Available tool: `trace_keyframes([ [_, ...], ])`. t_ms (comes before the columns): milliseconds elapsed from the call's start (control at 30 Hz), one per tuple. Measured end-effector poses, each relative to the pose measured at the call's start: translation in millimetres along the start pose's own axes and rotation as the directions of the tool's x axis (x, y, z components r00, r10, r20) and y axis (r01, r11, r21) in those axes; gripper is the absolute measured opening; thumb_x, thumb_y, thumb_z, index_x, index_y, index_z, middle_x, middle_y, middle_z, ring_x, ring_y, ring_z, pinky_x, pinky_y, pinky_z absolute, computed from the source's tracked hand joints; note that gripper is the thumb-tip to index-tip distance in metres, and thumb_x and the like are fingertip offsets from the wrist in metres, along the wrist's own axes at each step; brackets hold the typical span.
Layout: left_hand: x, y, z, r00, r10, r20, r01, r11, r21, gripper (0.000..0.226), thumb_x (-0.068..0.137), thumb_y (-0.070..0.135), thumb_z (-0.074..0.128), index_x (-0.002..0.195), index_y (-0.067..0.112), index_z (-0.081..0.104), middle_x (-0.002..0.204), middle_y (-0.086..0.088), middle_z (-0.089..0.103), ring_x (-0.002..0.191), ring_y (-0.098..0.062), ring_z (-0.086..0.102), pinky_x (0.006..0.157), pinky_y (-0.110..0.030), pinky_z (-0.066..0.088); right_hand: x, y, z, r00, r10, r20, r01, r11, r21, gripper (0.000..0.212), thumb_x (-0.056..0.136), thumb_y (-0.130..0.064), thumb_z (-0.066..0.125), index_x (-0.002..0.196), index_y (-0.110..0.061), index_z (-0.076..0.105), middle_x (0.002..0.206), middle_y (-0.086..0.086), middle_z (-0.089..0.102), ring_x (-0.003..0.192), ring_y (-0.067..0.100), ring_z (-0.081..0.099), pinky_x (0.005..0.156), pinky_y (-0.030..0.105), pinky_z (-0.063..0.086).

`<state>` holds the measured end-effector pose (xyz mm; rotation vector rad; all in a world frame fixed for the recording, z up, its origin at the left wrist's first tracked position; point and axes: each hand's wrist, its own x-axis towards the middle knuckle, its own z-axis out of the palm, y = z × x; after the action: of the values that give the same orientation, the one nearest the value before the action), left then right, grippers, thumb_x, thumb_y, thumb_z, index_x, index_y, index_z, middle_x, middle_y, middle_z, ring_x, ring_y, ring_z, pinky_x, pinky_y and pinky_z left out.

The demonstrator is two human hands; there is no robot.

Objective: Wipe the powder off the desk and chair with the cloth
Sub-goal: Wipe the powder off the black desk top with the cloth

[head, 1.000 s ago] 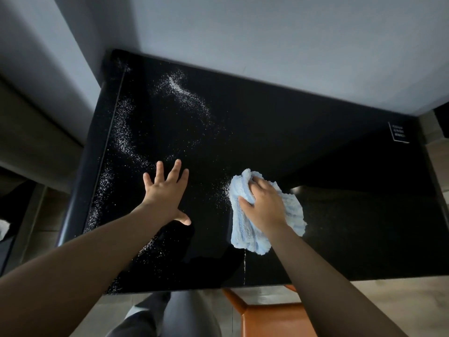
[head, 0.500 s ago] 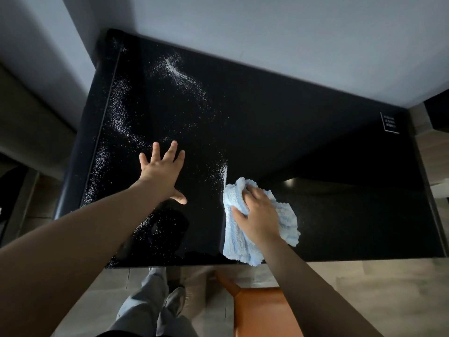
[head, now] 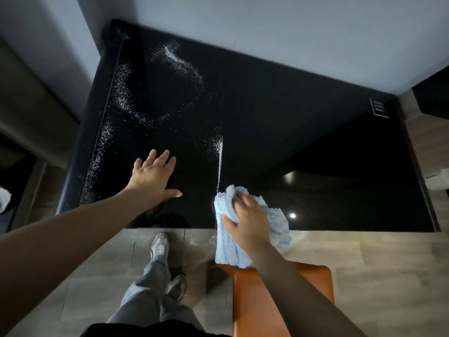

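Observation:
White powder (head: 124, 98) lies scattered over the left half of the glossy black desk (head: 303, 132). A thin straight ridge of powder (head: 220, 161) runs down the desk's middle toward the front edge. My right hand (head: 250, 220) grips a crumpled light blue cloth (head: 229, 244) at the desk's front edge; part of the cloth hangs over the edge. My left hand (head: 154, 176) rests flat on the desk with fingers spread, left of the ridge. The orange-brown chair (head: 279, 297) stands below the cloth, partly hidden by my right arm.
Grey walls close the desk in at the back and left. A small dark card with white print (head: 378, 107) stands at the desk's far right. My legs and grey sneakers (head: 159, 246) are on the pale wood floor (head: 388, 276) left of the chair.
My right hand has dragged the cloth toward me to the desk's front edge, leaving a straight ridge of powder behind it. The left hand stays flat on the desk.

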<state>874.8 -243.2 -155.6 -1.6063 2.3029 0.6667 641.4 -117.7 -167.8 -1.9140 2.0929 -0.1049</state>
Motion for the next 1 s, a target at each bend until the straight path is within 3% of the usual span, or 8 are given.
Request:
trace_keyframes([
  [333, -76, 5, 29, 0.998, -0.036, -0.056, 0.034, 0.999, -0.029, 0.094, 0.084, 0.060, 0.058, 0.153, 0.017, 0.011, 0.161, -0.004, 0.000, 0.148, -0.030, -0.002, 0.119, -0.051, 0.011, -61, -4, 6, 0.996, -0.045, 0.083, 0.046, 0.999, -0.007, 0.041, 0.089, -0.034, 0.061, 0.125, -0.015, 0.061, 0.134, 0.000, 0.054, 0.125, 0.019, 0.048, 0.103, 0.031, 0.042],
  [400, -91, 7, 33, 0.997, -0.045, -0.061, 0.043, 0.999, -0.025, 0.094, 0.084, 0.060, 0.058, 0.153, 0.018, 0.012, 0.161, -0.003, 0.000, 0.148, -0.029, -0.002, 0.119, -0.051, 0.011, -72, -4, 5, 0.991, -0.048, 0.127, 0.049, 0.999, -0.004, 0.039, 0.091, -0.034, 0.057, 0.125, -0.015, 0.060, 0.135, -0.002, 0.053, 0.121, 0.017, 0.049, 0.095, 0.026, 0.043],
  [500, -108, 7, 33, 0.997, -0.061, -0.057, 0.059, 0.998, -0.022, 0.091, 0.085, 0.058, 0.058, 0.153, 0.019, 0.012, 0.162, -0.001, -0.001, 0.148, -0.029, -0.002, 0.119, -0.051, 0.011, -84, -6, -1, 0.988, -0.025, 0.155, 0.017, 0.998, 0.055, 0.028, 0.090, -0.029, 0.056, 0.110, -0.012, 0.063, 0.119, -0.002, 0.061, 0.104, 0.015, 0.056, 0.082, 0.023, 0.044],
  [667, -121, 3, 17, 0.997, -0.068, -0.042, 0.067, 0.997, -0.022, 0.090, 0.086, 0.058, 0.057, 0.153, 0.019, 0.013, 0.162, 0.000, 0.001, 0.148, -0.028, 0.000, 0.119, -0.050, 0.013, -83, -16, -25, 0.998, 0.041, 0.051, -0.047, 0.989, 0.140, 0.021, 0.088, -0.028, 0.060, 0.102, -0.013, 0.062, 0.099, -0.004, 0.060, 0.084, 0.009, 0.052, 0.068, 0.019, 0.036],
  [733, -122, 1, 8, 0.997, -0.059, -0.051, 0.057, 0.998, -0.032, 0.090, 0.085, 0.060, 0.057, 0.153, 0.018, 0.014, 0.162, -0.001, 0.003, 0.148, -0.028, 0.002, 0.119, -0.050, 0.013, -74, -23, -39, 0.998, 0.059, 0.018, -0.061, 0.982, 0.179, 0.027, 0.087, -0.031, 0.062, 0.110, -0.016, 0.058, 0.097, -0.006, 0.058, 0.085, 0.010, 0.053, 0.069, 0.018, 0.035],
  [867, -117, -11, -11, 0.998, -0.050, -0.049, 0.047, 0.998, -0.043, 0.092, 0.083, 0.063, 0.056, 0.153, 0.021, 0.014, 0.162, -0.001, 0.002, 0.148, -0.027, 0.002, 0.119, -0.049, 0.013, -45, -40, -66, 0.994, 0.106, -0.022, -0.097, 0.961, 0.260, 0.060, 0.088, -0.037, 0.064, 0.137, -0.019, 0.033, 0.122, -0.001, 0.061, 0.102, 0.019, 0.061, 0.074, 0.024, 0.040],
  [1000, -103, -38, -32, 0.998, -0.036, -0.048, 0.034, 0.999, -0.037, 0.093, 0.082, 0.066, 0.054, 0.153, 0.021, 0.013, 0.162, 0.000, 0.001, 0.148, -0.027, 0.003, 0.119, -0.048, 0.013, -15, -59, -86, 0.997, 0.071, -0.041, -0.058, 0.961, 0.269, 0.077, 0.093, -0.035, 0.059, 0.151, -0.039, 0.009, 0.135, -0.005, 0.047, 0.100, 0.016, 0.061, 0.076, 0.022, 0.044],
])
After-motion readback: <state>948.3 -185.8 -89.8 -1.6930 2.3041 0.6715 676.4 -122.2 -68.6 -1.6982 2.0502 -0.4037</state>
